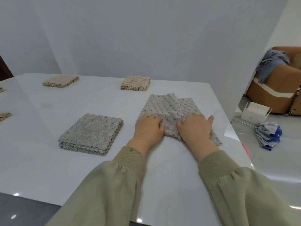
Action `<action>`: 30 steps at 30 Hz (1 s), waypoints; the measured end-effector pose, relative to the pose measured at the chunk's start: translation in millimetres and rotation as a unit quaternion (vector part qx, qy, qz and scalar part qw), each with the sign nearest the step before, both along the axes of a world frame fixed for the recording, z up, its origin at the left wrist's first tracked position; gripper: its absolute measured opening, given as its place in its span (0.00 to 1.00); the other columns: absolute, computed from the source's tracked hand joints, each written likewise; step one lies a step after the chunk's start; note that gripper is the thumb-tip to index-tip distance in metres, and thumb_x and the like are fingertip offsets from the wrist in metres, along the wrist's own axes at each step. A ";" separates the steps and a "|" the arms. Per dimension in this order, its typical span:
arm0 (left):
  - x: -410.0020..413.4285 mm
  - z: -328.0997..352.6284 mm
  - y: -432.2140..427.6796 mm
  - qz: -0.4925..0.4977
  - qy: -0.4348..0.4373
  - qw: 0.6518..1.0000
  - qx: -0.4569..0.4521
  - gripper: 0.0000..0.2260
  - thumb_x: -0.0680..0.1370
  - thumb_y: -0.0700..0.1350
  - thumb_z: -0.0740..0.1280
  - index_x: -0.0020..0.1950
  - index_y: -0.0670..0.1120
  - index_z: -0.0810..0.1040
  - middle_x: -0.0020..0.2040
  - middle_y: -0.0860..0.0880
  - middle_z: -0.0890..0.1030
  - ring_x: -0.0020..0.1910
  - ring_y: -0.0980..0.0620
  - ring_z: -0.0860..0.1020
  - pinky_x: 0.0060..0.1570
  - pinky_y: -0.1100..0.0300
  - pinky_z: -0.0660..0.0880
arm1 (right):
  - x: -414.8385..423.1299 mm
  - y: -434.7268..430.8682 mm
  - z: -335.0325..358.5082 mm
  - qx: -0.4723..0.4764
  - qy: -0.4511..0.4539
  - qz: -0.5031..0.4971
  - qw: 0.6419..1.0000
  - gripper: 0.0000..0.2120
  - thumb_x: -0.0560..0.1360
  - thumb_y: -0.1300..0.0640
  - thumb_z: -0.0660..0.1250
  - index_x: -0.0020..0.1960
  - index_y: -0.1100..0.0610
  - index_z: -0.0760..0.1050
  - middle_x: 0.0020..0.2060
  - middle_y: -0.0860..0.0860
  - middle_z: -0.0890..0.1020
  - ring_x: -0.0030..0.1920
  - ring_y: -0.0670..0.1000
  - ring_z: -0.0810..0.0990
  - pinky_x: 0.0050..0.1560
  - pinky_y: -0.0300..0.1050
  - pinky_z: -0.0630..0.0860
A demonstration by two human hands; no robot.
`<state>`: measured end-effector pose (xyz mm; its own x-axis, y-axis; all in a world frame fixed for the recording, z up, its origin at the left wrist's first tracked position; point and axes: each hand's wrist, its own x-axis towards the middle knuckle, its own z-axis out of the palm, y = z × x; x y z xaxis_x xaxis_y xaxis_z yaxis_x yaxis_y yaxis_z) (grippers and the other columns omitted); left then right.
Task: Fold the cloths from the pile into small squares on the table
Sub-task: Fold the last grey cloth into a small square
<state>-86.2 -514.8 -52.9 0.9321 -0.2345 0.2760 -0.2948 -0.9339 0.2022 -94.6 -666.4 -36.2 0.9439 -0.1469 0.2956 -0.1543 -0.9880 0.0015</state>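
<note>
A grey dimpled cloth (pixel 167 106) lies partly folded near the right edge of the white table (pixel 48 168), its far part split into two overlapping flaps. My left hand (pixel 149 128) sits on the cloth's near left part, its fingers curled into the fabric. On the near right part is my right hand (pixel 195 127), thumb tucked against the fabric and one finger stretched toward the table's edge. Both hands bunch the cloth between them. To the left lies a stack of folded grey cloths (pixel 91 132).
Two folded beige stacks (pixel 61 81) (pixel 135 83) sit at the table's far side, and bits of other cloths (pixel 4 115) show at the left edge. Right of the table, on the floor, are cardboard boxes (pixel 273 95), a small white box (pixel 254 111) and a folded umbrella (pixel 268 136).
</note>
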 end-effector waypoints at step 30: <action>-34.0 -0.5 29.6 -0.051 0.160 0.980 0.112 0.27 0.80 0.61 0.45 0.77 0.56 0.44 0.78 0.53 0.42 0.76 0.51 0.40 0.73 0.45 0.43 | -33.1 -38.0 -14.1 0.058 0.160 0.087 0.982 0.30 0.79 0.38 0.43 0.77 0.48 0.45 0.77 0.53 0.48 0.76 0.57 0.46 0.72 0.65 0.43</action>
